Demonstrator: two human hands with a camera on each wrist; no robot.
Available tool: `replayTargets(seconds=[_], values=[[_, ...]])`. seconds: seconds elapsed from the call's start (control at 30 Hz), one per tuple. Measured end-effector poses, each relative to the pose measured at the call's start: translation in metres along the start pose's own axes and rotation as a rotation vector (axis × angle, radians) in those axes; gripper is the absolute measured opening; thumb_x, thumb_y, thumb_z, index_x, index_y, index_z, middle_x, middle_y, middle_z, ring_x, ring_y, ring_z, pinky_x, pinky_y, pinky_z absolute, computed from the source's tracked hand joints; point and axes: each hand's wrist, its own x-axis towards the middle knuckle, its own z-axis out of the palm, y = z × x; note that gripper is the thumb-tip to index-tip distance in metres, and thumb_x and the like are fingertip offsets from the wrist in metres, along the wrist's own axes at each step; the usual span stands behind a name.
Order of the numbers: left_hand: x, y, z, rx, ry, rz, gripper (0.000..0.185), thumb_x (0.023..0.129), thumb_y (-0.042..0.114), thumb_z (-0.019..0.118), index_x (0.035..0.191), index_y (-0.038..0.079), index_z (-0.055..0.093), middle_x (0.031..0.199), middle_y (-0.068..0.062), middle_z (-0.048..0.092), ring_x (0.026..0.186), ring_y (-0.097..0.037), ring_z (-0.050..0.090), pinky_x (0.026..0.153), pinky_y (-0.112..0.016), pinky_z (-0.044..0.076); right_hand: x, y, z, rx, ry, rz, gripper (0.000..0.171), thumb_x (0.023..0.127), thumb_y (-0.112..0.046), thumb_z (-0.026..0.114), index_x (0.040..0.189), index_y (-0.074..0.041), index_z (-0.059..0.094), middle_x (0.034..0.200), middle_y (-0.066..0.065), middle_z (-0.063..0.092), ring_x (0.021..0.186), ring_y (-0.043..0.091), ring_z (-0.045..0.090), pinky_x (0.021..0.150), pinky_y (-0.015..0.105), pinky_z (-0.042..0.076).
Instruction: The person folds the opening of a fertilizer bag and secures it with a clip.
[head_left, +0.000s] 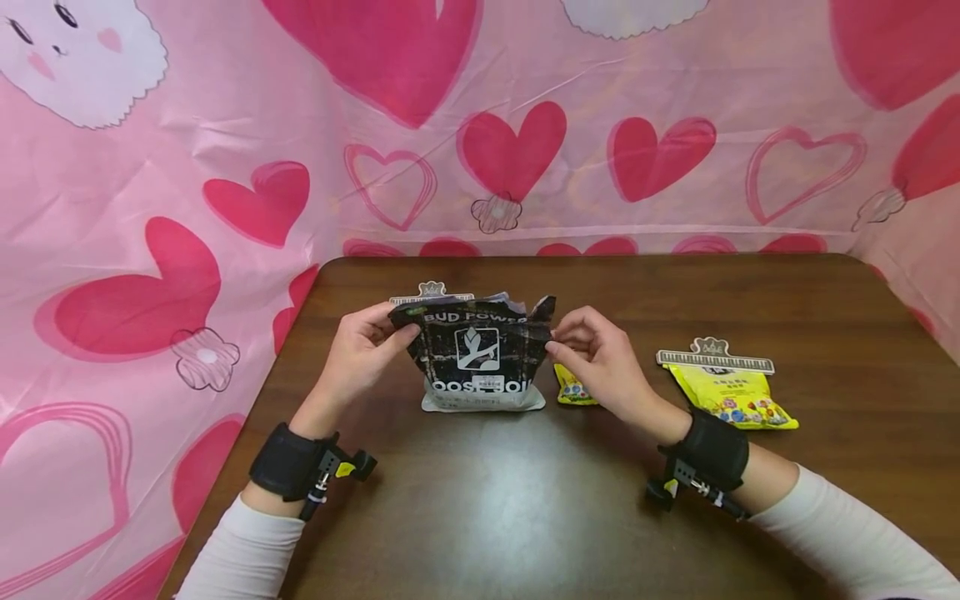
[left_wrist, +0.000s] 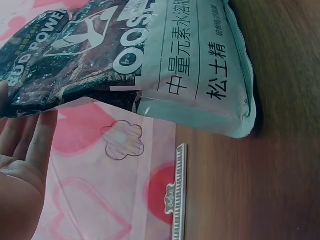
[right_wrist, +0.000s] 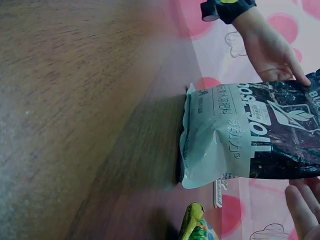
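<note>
A black and pale green bag (head_left: 480,354) printed with white letters stands upright on the brown table (head_left: 480,500). My left hand (head_left: 363,346) pinches its top left corner, and my right hand (head_left: 596,354) pinches its top right corner. The torn top edge is held between both hands. In the left wrist view the bag (left_wrist: 150,60) fills the upper part, with my fingers (left_wrist: 22,145) below its dark top. In the right wrist view the bag (right_wrist: 250,137) stands with my left hand (right_wrist: 272,52) behind it and my right fingertips (right_wrist: 305,205) at the lower right.
A white toothed bag clip (head_left: 431,294) lies just behind the bag, seen also as a clip (left_wrist: 177,192) on the table. A small yellow packet (head_left: 573,387) lies by my right hand. Another yellow bag (head_left: 731,396) with a clip (head_left: 714,357) lies further right. Pink heart cloth (head_left: 480,125) walls the table.
</note>
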Motion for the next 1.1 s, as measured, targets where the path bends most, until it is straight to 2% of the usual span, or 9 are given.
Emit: replayTargets(seconds=[0.17,0.3,0.37,0.53,0.67,0.73,0.83,0.97,1.1], values=[[-0.002,0.000,-0.001,-0.010,0.013,0.055,0.025,0.088,-0.008,0.065,0.113,-0.006,0.059,0.089,0.019,0.071,0.069,-0.004,0.060,0.060,-0.018,0.049,0.002,-0.001,0.002,0.042,0.035,-0.064,0.018,0.088,0.003,0.070,0.103,0.002,0.060,0.101,0.021,0.070,0.084,0.009,0.071,0.075,0.022,0.059],[-0.004,-0.003,-0.002,-0.067,0.009,0.097,0.025,0.086,-0.015,0.062,0.104,-0.008,0.047,0.085,0.015,0.071,0.067,-0.005,0.062,0.062,-0.018,0.053,0.002,0.000,0.002,0.024,0.018,-0.107,0.014,0.088,0.001,0.070,0.103,-0.001,0.070,0.104,0.016,0.069,0.089,0.008,0.069,0.075,0.021,0.058],[-0.006,-0.005,-0.002,-0.074,0.013,0.100,0.023,0.085,-0.017,0.062,0.097,-0.007,0.045,0.080,0.015,0.068,0.065,-0.004,0.059,0.060,-0.017,0.051,0.003,0.001,0.002,0.004,0.004,-0.129,0.015,0.089,0.000,0.070,0.103,-0.003,0.074,0.105,0.013,0.070,0.092,0.007,0.067,0.076,0.020,0.057],[-0.009,-0.008,-0.001,-0.067,0.060,0.092,0.021,0.084,-0.016,0.065,0.080,-0.002,0.049,0.074,0.009,0.055,0.064,-0.006,0.052,0.054,-0.020,0.042,0.006,0.003,0.002,-0.041,-0.022,-0.181,0.017,0.090,-0.002,0.069,0.105,-0.007,0.077,0.103,0.006,0.069,0.093,0.006,0.062,0.075,0.017,0.055],[-0.011,-0.011,0.000,-0.128,0.080,0.136,0.022,0.084,-0.019,0.063,0.071,0.000,0.064,0.078,0.009,0.066,0.071,-0.007,0.058,0.060,-0.019,0.046,0.009,0.003,0.004,-0.052,-0.017,-0.196,0.019,0.089,0.000,0.070,0.106,-0.005,0.077,0.100,0.007,0.069,0.091,0.006,0.060,0.078,0.016,0.054],[-0.011,-0.012,-0.001,-0.151,0.073,0.148,0.024,0.085,-0.018,0.062,0.074,0.000,0.073,0.082,0.008,0.072,0.075,-0.008,0.061,0.065,-0.019,0.050,0.010,0.003,0.005,-0.052,-0.011,-0.199,0.020,0.088,0.001,0.070,0.107,-0.004,0.077,0.099,0.008,0.068,0.091,0.005,0.060,0.078,0.016,0.054],[-0.012,-0.013,-0.002,-0.122,0.050,0.146,0.024,0.086,-0.015,0.063,0.087,0.003,0.080,0.092,0.003,0.076,0.080,-0.008,0.065,0.072,-0.020,0.054,0.011,0.004,0.005,-0.060,-0.011,-0.207,0.021,0.088,0.001,0.070,0.107,-0.004,0.077,0.097,0.007,0.067,0.088,0.005,0.060,0.074,0.016,0.053],[-0.011,-0.010,-0.003,-0.042,0.028,0.126,0.020,0.086,-0.009,0.069,0.102,-0.001,0.077,0.102,0.009,0.076,0.086,-0.005,0.067,0.078,-0.019,0.057,0.011,0.005,0.004,-0.100,-0.019,-0.231,0.022,0.088,0.000,0.070,0.109,-0.005,0.076,0.092,0.005,0.064,0.081,0.005,0.058,0.064,0.019,0.046],[-0.010,-0.006,0.000,0.000,0.041,0.128,0.023,0.083,-0.005,0.074,0.106,-0.005,0.075,0.103,0.017,0.075,0.087,-0.003,0.069,0.075,-0.019,0.057,0.012,0.004,0.002,-0.146,-0.020,-0.254,0.023,0.088,-0.003,0.072,0.109,-0.008,0.077,0.089,0.001,0.063,0.077,0.004,0.057,0.060,0.021,0.043]])
